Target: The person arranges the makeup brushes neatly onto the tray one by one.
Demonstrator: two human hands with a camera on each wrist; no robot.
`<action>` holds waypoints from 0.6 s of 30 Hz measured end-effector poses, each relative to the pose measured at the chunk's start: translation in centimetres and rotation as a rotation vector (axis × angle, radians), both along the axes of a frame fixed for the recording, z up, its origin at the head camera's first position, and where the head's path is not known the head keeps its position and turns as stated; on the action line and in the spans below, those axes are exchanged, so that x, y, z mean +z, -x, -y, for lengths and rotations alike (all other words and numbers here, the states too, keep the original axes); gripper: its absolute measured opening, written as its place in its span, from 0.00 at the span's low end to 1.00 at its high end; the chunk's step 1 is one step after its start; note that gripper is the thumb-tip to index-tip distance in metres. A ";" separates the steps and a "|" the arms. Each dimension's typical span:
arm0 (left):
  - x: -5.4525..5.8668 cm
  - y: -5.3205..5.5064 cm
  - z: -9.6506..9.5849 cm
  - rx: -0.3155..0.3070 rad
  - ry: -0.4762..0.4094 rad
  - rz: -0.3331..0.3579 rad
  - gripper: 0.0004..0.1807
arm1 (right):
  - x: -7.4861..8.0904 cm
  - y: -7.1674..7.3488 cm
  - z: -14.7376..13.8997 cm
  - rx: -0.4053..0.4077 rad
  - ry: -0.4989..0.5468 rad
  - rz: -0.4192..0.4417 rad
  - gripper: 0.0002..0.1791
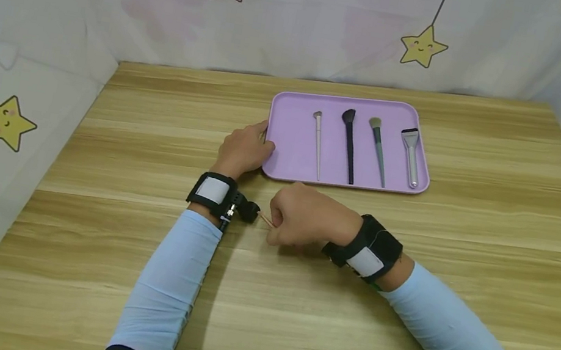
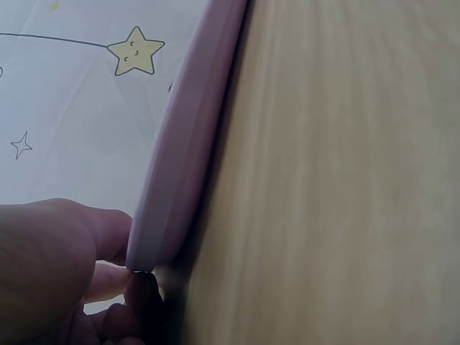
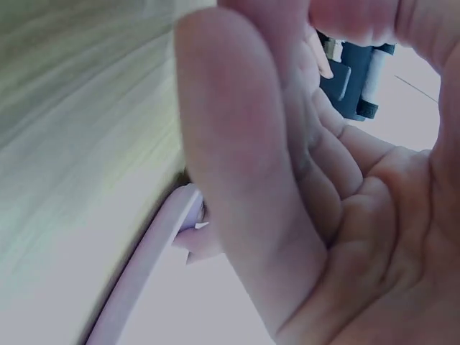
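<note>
My left hand (image 1: 245, 147) grips the left end of a lilac tray (image 1: 285, 163), its thumb at the rim; the left wrist view shows fingers at the tray's corner. In front of the tray, my right hand (image 1: 301, 216) pinches a thin pinkish-tan stick (image 1: 266, 220). Most of that stick is hidden by the fingers, so its kind cannot be told. Side by side on the tray lie a slim white makeup brush (image 1: 318, 144), a black angled makeup brush (image 1: 349, 146), a green makeup brush (image 1: 379, 151) and a flat silver makeup brush (image 1: 411, 158).
The wooden table (image 1: 130, 274) reaches back to a white printed curtain (image 1: 282, 33) with stars. A black strap with a small camera (image 1: 246, 211) is on the left wrist, close to the stick. Another black strap (image 1: 374, 249) circles the right wrist.
</note>
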State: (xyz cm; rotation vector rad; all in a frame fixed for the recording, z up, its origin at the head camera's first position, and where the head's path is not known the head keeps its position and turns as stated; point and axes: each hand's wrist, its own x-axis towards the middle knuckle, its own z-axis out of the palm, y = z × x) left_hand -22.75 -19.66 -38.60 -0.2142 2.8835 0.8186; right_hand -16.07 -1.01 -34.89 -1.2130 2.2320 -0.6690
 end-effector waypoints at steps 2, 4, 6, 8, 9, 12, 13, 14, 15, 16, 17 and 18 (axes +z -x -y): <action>0.0 0.0 0.0 -0.001 0.000 -0.001 0.36 | 0.1 0.1 -0.1 -0.007 0.030 -0.010 0.13; 0.0 -0.1 -0.1 -0.001 0.001 -0.002 0.36 | 0.2 0.3 -0.1 -0.017 0.046 -0.004 0.11; 0.0 -0.1 -0.1 0.000 0.004 -0.003 0.36 | 0.2 0.4 -0.1 -0.031 0.051 -0.006 0.08; 0.0 0.0 -0.1 0.002 0.003 -0.005 0.36 | 0.3 0.5 -0.1 -0.044 0.052 -0.015 0.07; 0.0 0.0 -0.1 0.002 0.004 -0.004 0.36 | 0.3 0.6 -0.1 -0.051 0.052 -0.020 0.07; 0.0 0.0 -0.1 0.001 0.007 -0.005 0.36 | 0.4 0.8 -0.1 -0.069 0.048 -0.018 0.07; 0.0 0.0 -0.1 0.001 0.006 -0.004 0.36 | 0.4 0.9 -0.2 -0.072 0.052 -0.014 0.07; 0.0 0.0 -0.1 0.001 0.006 -0.005 0.36 | 0.5 0.9 -0.2 -0.080 0.053 -0.004 0.06; 0.0 0.0 -0.1 0.001 0.007 -0.005 0.36 | 0.5 0.9 -0.2 -0.086 0.057 0.003 0.06; 0.0 0.0 -0.1 0.001 0.008 -0.005 0.36 | 0.6 1.0 -0.2 -0.092 0.061 0.008 0.05; 0.0 0.0 -0.1 0.001 0.007 -0.005 0.36 | 0.6 1.0 -0.2 -0.098 0.067 0.008 0.05; 0.1 0.0 -0.1 0.001 0.008 -0.005 0.36 | 0.6 1.0 -0.2 -0.107 0.072 0.005 0.04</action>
